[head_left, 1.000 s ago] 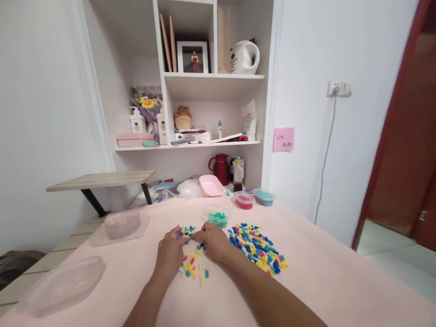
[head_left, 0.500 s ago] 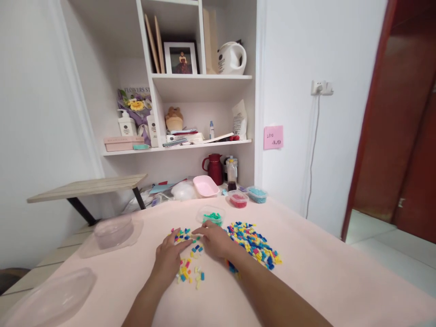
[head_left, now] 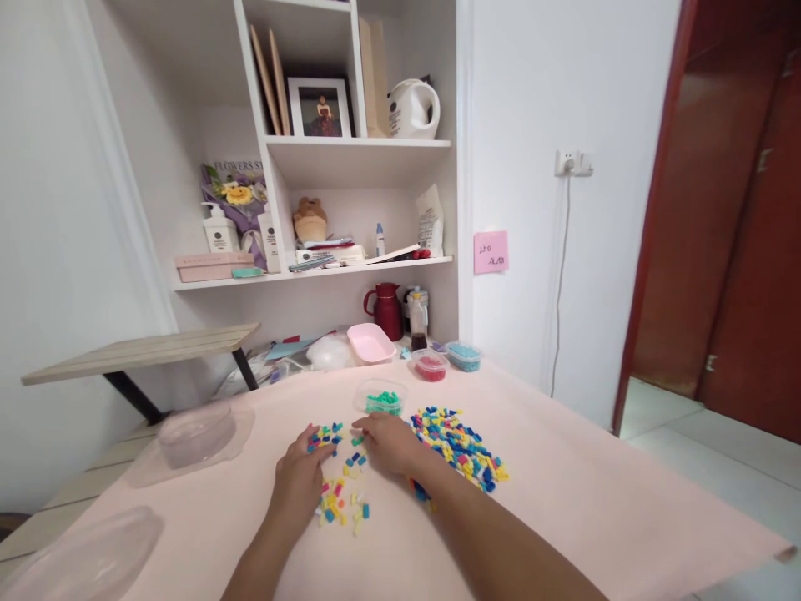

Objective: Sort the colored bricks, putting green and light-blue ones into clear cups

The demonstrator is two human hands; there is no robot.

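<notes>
My left hand [head_left: 299, 477] rests on the pink-covered table, thumb and fingers apart around a small group of coloured blocks [head_left: 326, 436]. Nothing shows held in it. Just to the right is my right hand [head_left: 393, 444], palm down, its fingers stretched leftward over a few green pieces [head_left: 357, 441]. Its thumb is partly hidden. Small yellow, pink and blue pieces [head_left: 333, 501] lie scattered nearer me. Beyond my right hand stands a clear tub [head_left: 361, 401] with green pieces [head_left: 384, 402] in it. A large mixed pile [head_left: 460, 446] spreads beside my right forearm, which covers part of it.
Tubs of red pieces [head_left: 430, 366] and light-blue pieces [head_left: 464, 356] stand at the table's back edge, near a pink tray [head_left: 371, 344]. Clear plastic containers [head_left: 195, 434] sit at the left, by a wooden stand [head_left: 143, 351]. Shelves rise behind.
The whole view has shifted slightly. My left hand has drawn a little away from my right, its thumb now lying lower beside the small block group. My right hand stays near the green pieces.
</notes>
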